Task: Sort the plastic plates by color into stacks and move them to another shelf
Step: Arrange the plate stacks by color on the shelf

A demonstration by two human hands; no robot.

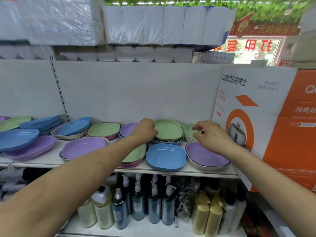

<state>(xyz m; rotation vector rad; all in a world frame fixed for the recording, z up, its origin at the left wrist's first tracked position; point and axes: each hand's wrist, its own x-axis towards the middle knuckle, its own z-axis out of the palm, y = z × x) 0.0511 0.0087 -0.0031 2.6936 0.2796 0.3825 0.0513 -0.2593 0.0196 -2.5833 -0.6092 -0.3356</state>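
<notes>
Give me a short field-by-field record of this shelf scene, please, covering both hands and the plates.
left hand: closed on the left rim of the green plate
right hand: open, fingers spread over a second green plate
front row: purple plate, blue plate, purple plate
sorting: colours mixed in most stacks
shelf below: pump bottles
</notes>
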